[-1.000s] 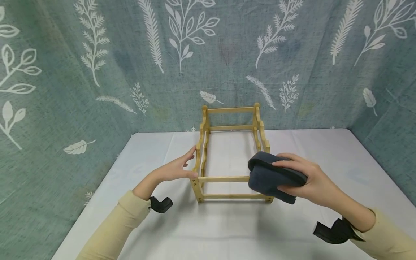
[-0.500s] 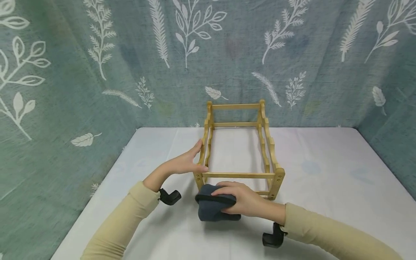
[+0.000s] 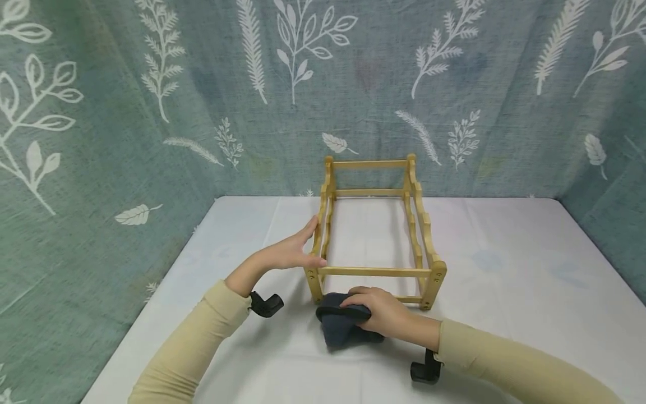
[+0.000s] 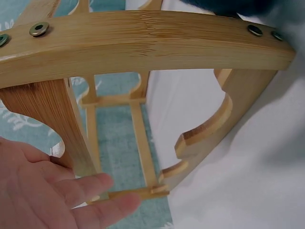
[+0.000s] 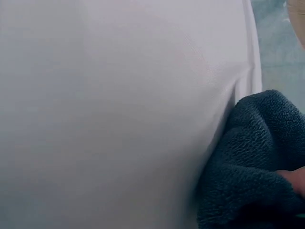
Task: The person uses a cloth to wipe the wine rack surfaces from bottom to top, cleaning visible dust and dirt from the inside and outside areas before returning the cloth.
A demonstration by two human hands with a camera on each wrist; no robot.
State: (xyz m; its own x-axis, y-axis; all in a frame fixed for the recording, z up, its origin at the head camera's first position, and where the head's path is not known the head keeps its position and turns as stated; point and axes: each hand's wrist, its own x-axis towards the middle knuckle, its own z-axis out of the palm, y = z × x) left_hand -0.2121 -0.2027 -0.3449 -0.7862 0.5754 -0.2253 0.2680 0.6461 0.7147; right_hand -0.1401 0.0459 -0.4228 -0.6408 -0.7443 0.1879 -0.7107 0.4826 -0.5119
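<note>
A light wooden rack point(image 3: 375, 272) with scalloped sides stands mid-table. My left hand point(image 3: 287, 253) is spread at its left side, fingers along the side piece and thumb at the near corner. The left wrist view shows extended fingers point(image 4: 90, 191) overlapping the wooden frame point(image 4: 157, 40). Just before the rack's near end, my right hand point(image 3: 386, 313) grips a dark blue towel point(image 3: 337, 328), its lower part hanging close over the table. In the right wrist view, the towel point(image 5: 248, 148) looks fuzzy and bunched, one fingertip point(image 5: 296, 180) pressing into it.
A white cloth point(image 3: 504, 269) covers the table under the rack. Behind and to both sides hangs a green-blue curtain point(image 3: 373, 101) with white leaf prints, close to the rack's far end. Black mounts point(image 3: 425, 367) are strapped at both wrists.
My right hand has carried the towel left and lower, from the rack's right near corner to in front of its near end, then slightly right. The left hand stays at the rack's side.
</note>
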